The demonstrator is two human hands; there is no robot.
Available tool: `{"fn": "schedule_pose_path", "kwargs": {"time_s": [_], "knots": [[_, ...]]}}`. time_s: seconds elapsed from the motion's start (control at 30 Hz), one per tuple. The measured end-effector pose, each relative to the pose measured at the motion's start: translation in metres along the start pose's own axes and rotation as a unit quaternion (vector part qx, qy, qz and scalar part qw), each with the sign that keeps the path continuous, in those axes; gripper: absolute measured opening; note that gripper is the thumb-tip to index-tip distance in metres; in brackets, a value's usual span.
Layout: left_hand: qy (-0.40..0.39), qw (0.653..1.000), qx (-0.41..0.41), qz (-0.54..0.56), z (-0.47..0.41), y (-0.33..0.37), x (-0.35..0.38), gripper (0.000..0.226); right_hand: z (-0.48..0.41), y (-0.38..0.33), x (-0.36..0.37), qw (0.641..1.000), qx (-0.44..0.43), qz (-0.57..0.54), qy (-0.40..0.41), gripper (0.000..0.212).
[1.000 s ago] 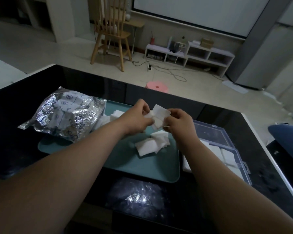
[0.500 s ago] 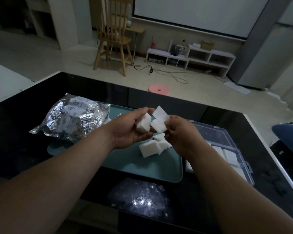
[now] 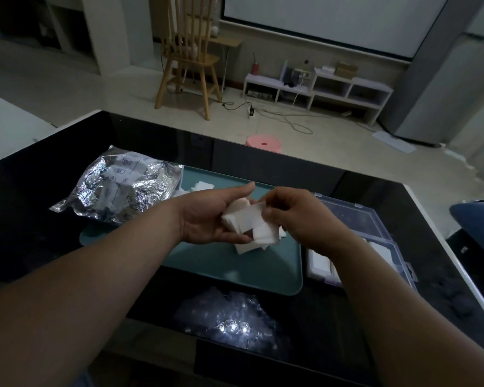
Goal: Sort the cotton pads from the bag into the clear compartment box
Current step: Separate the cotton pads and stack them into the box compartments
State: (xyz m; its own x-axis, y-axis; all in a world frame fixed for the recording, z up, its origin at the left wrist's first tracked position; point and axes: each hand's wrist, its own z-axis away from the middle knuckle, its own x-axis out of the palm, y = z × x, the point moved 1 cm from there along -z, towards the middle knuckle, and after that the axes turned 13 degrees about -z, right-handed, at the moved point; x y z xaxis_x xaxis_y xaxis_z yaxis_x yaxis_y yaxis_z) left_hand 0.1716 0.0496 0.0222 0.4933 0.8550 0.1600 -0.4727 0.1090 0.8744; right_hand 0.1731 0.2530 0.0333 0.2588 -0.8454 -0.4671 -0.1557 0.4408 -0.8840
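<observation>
A small stack of white cotton pads (image 3: 242, 219) is held in the left hand (image 3: 210, 216), with the palm turned up and the fingers (image 3: 235, 239) curled under the stack. The top pad is pinched by the fingers (image 3: 271, 212) of the right hand (image 3: 302, 216). Both hands are held above the green tray (image 3: 235, 270) on the black desk (image 3: 20, 219). More pads (image 3: 248, 248) are seen lying on the tray under the hands. The shiny silver bag (image 3: 123, 191) is laid on the left end of the tray. The clear compartment box (image 3: 375, 236) is set just right of the tray, and white pads (image 3: 382, 251) are seen inside it
</observation>
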Motion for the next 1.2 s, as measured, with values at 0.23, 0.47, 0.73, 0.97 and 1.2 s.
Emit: {"fn": "schedule_pose_path", "kwargs": {"time_s": [0.23,0.47,0.73,0.97,1.2], "knots": [[-0.020,0.997,0.000,-0.077,-0.004,-0.008,0.004,0.022,-0.001,0.001,0.010,0.996,-0.040,0.077,-0.014,0.005],[0.005,0.998,0.036,-0.044,-0.006,-0.005,0.002,0.039,-0.001,0.002,-0.003,0.994,-0.030,0.027,0.098,0.012],[-0.014,0.997,0.060,0.039,-0.007,-0.004,0.016,0.045,-0.002,-0.001,0.013,0.967,0.017,-0.207,0.151,0.006],[-0.069,0.988,0.083,0.107,-0.006,-0.007,0.022,0.048,0.000,-0.004,0.033,0.947,0.056,-0.284,0.142,0.012],[-0.027,0.988,0.059,0.141,-0.012,-0.010,0.013,0.039,0.005,-0.011,0.024,0.986,-0.054,0.030,0.156,0.014]]}}
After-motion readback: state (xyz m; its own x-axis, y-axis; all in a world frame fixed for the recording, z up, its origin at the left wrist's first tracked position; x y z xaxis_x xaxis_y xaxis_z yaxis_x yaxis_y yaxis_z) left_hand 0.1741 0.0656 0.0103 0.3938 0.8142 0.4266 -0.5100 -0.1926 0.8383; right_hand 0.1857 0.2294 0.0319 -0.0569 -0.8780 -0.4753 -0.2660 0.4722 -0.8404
